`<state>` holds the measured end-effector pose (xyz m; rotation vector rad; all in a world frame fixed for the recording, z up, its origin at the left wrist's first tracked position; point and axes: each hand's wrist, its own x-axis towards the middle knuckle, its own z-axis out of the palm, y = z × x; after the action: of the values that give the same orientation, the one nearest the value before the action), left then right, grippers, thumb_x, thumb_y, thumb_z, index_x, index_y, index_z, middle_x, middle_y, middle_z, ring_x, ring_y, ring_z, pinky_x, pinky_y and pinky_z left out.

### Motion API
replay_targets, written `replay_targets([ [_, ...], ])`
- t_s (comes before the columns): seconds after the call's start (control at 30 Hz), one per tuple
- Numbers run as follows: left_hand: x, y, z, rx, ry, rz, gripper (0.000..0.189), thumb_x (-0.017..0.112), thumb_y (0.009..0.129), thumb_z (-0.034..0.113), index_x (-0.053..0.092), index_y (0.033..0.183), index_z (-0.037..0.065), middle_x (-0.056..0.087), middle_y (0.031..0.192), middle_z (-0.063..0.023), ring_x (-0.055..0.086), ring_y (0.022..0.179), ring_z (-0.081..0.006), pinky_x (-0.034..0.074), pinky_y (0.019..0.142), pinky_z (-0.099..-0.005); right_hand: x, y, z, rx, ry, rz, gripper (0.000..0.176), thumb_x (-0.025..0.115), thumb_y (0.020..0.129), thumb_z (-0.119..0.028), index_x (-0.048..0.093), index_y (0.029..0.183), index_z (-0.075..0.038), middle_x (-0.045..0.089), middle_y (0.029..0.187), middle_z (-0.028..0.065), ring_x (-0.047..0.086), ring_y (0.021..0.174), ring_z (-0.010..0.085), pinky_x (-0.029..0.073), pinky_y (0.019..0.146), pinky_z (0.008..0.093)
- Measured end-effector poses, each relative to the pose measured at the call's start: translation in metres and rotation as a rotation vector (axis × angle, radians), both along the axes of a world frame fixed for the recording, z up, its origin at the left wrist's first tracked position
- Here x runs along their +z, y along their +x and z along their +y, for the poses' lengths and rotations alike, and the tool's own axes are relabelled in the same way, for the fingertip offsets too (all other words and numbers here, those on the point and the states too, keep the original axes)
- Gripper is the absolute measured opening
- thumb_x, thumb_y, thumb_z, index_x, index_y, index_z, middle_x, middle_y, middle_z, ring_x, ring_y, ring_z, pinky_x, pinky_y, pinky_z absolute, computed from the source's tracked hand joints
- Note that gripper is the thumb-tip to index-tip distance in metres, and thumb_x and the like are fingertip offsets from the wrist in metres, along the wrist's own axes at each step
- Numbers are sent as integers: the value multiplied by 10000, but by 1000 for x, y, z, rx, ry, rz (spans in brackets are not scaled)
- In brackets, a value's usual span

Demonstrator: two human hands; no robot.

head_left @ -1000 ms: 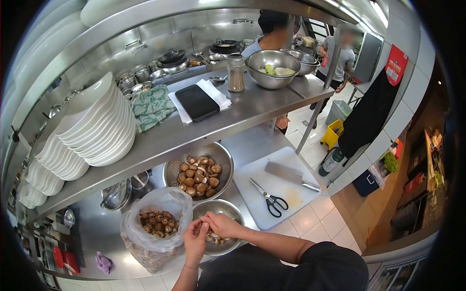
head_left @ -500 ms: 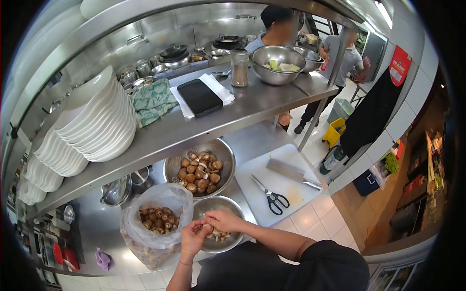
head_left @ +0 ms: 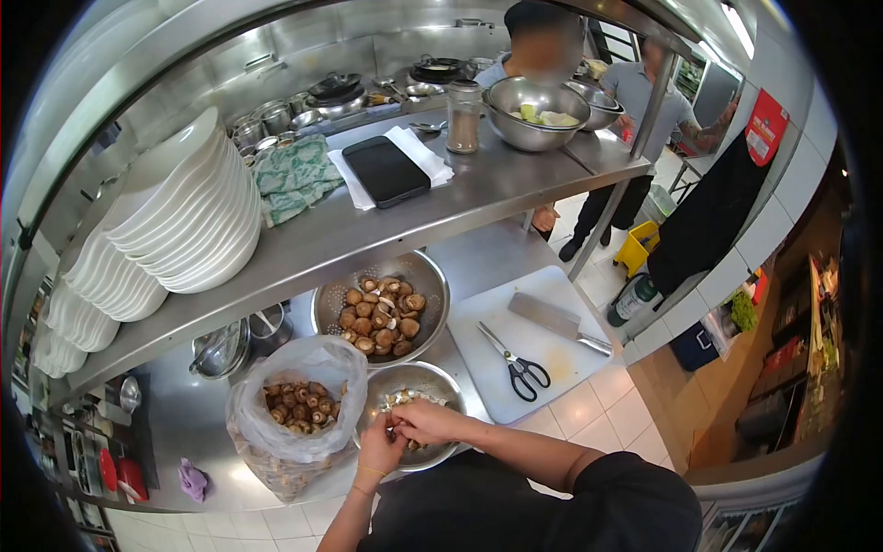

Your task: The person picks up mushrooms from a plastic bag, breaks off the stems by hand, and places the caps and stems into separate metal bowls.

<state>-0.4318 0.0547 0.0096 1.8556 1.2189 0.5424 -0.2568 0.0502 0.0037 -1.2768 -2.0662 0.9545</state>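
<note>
Both my hands meet over a steel bowl (head_left: 457, 390) that holds pale mushroom pieces. My left hand (head_left: 382, 444) has its fingers closed at the bowl's left side. From the right, my right hand (head_left: 425, 422) reaches in with fingers pinched against the left ones; what lies between them is hidden. Just left stands a clear plastic bag (head_left: 250, 422) of brown mushrooms (head_left: 302, 405). Behind the bowl, a perforated colander (head_left: 433, 296) holds more mushrooms (head_left: 382, 316).
On a white board (head_left: 478, 366) lie scissors (head_left: 520, 363) and a cleaver (head_left: 544, 316). A steel shelf (head_left: 368, 241) carries stacked plates (head_left: 198, 212), a phone (head_left: 384, 171), a jar (head_left: 463, 120) and a bowl (head_left: 533, 138). Two people (head_left: 543, 46) (head_left: 635, 101) stand beyond.
My hands have shifted slightly and the fingers have come closer together; the mushroom seen at my fingertips is now hidden. The view has tilted a little, and the person at the back has moved.
</note>
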Motion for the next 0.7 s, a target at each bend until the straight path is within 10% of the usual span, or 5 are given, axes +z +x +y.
replay_targets([
  [0.13, -36, -9, 4, -60, -327, -406, 320, 630, 883, 78, 573, 1184, -12, 677, 1097, -181, 680, 927, -213, 532, 781, -329, 3, 0, -5, -6, -97, 165, 149, 640, 887, -107, 625, 995, -4, 696, 851, 150, 679, 773, 269, 525, 695, 371],
  [0.27, 5, -8, 9, -288, 72, -147, 384, 470, 929, 88, 506, 1302, 5, 630, 1139, -232, 609, 1104, -396, 455, 977, -435, -6, -2, -11, -98, -251, 422, 158, 636, 889, -91, 640, 1027, -15, 678, 817, 112, 644, 712, 165, 511, 641, 313],
  [0.4, 27, -9, 16, -365, 51, 547, 232, 480, 952, 101, 488, 1171, 25, 577, 1161, -245, 613, 1005, -445, 511, 805, -517, 24, 8, -14, -104, 57, 146, 138, 646, 876, -87, 643, 1002, -30, 642, 796, 145, 633, 708, 292, 504, 647, 369],
  [0.57, 48, 8, 62, -124, 363, 65, 346, 556, 973, 219, 480, 1232, 3, 565, 1091, -251, 587, 1035, -443, 495, 850, -488, 42, 27, -2, -180, 162, 141, 170, 686, 863, -89, 649, 1016, -24, 643, 855, 143, 635, 695, 267, 510, 655, 373],
  [0.7, 60, 31, 103, 15, 570, -162, 455, 596, 962, 252, 480, 1313, -12, 538, 1245, -292, 565, 1113, -451, 472, 932, -463, 34, 19, -3, -99, 65, -70, 221, 663, 859, -121, 624, 1056, -29, 583, 1045, 191, 552, 1032, 398, 447, 891, 467],
])
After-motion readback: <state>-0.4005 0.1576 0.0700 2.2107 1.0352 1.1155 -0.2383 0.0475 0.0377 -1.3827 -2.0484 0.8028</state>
